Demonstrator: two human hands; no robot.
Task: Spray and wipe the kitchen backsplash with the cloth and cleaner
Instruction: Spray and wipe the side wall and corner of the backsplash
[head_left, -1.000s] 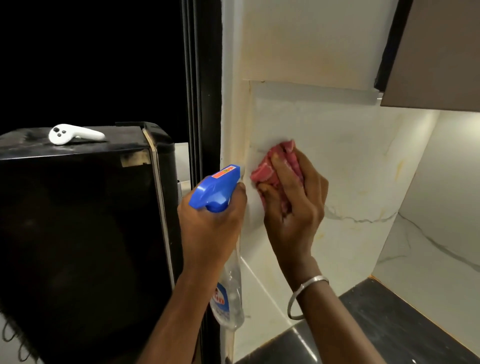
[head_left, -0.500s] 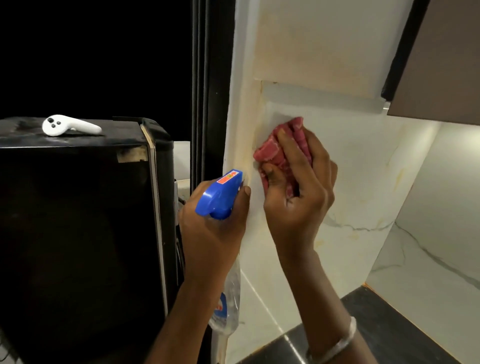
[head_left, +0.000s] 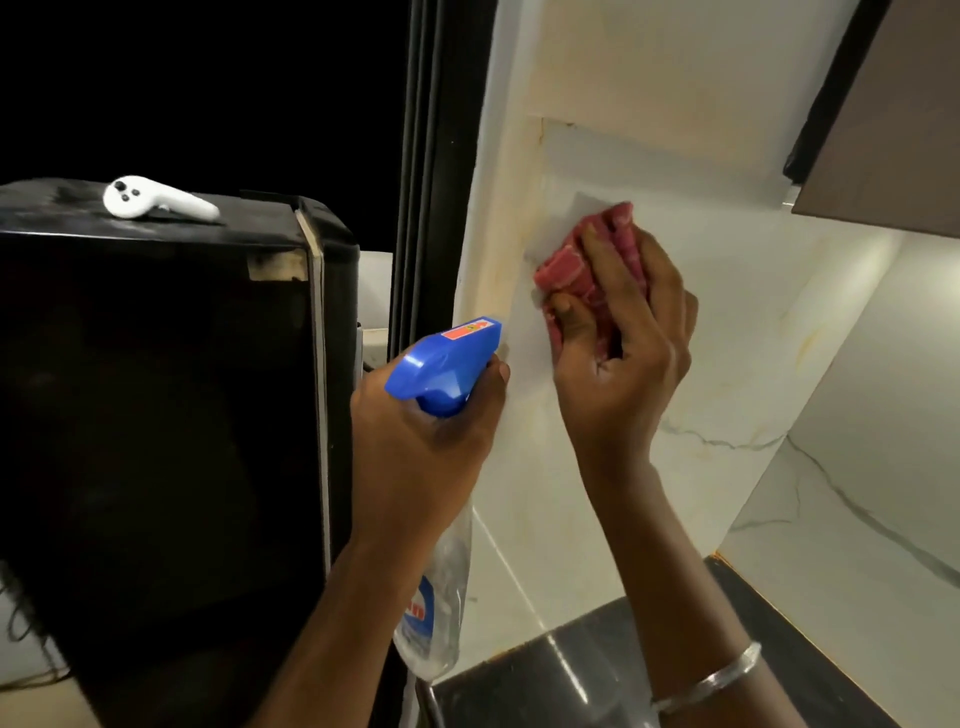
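Far left of the left grip (head_left: 421, 447), well apart: white controller (head_left: 156, 200) lying on top of the black appliance (head_left: 156, 415); unmoved.

Left grip: curled fully round the neck of the spray bottle (head_left: 441, 364), forefinger at the trigger, blue nozzle aimed at the wall, clear body hanging below the grip. No spray visible. Held as it was a second ago.

Just right of the left grip and higher: right grip (head_left: 618, 364), curled over the bunched red cloth (head_left: 576, 260) and pressing it flat against the backsplash (head_left: 727, 322).

Changed over the last second: cloth carried upward along the left edge of the panel, now near its upper left corner. Yellowish staining on the wall edge just left of the right grip.

Judged: wiping stroke in progress, spraying paused. Panel right of the right grip, and down to the dark worktop (head_left: 571, 675) below it, probably yet to be wiped.
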